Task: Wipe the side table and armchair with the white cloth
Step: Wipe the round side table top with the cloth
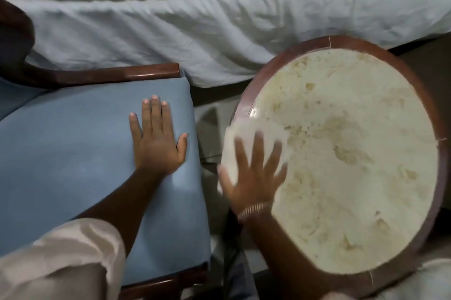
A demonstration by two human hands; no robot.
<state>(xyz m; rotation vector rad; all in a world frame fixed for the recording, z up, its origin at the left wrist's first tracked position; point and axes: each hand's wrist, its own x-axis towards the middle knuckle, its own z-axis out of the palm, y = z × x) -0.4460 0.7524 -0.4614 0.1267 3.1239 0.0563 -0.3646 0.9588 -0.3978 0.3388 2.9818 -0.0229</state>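
Observation:
The round side table [429,109] has a dark wooden rim and a cream marbled top. My right hand [253,172] presses flat, fingers spread, on the white cloth [234,148] at the table's left edge; hand and cloth are motion-blurred. The armchair [73,143] has a blue padded seat and a dark wooden frame. My left hand [156,138] rests flat on the seat near its right edge, fingers apart, holding nothing.
A bed with rumpled white bedding [219,18] fills the top of the view, close behind chair and table. A narrow strip of pale floor [210,123] separates the chair from the table. The chair's wooden armrest [117,73] runs along the seat's far side.

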